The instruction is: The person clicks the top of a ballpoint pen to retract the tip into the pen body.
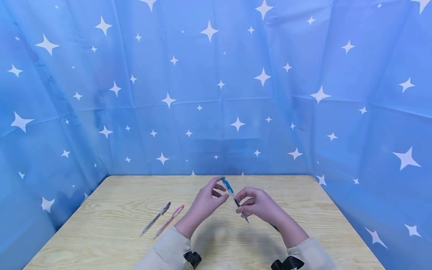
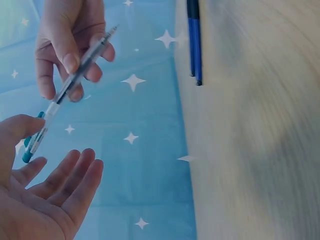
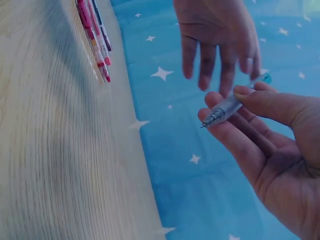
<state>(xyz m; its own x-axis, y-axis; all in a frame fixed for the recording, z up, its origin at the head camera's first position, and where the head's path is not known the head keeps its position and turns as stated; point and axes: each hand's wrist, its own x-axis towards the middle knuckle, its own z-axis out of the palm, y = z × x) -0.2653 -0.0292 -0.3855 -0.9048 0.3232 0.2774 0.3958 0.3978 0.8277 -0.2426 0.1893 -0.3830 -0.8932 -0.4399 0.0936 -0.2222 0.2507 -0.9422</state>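
Observation:
My right hand (image 1: pixel 258 204) pinches a clear-barrelled pen (image 1: pixel 240 207) with a teal top between thumb and fingers. The pen slants, its bare metal tip pointing down toward the table in the head view. At the pen's upper end is my left hand (image 1: pixel 207 198), a fingertip right at the teal top (image 2: pixel 27 156). The other left fingers are spread apart and hold nothing. In the right wrist view the pen tip (image 3: pixel 212 119) points out past the right fingers, and the teal end is partly hidden behind them.
Left of my left forearm, a dark-topped pen (image 1: pixel 155 219) and a pink pen (image 1: pixel 169 221) lie side by side on the wooden table (image 1: pixel 101 225). Blue pens (image 2: pixel 196 45) lie on the right, mostly hidden by my right forearm in the head view. A blue star-patterned curtain (image 1: pixel 216 112) surrounds the table.

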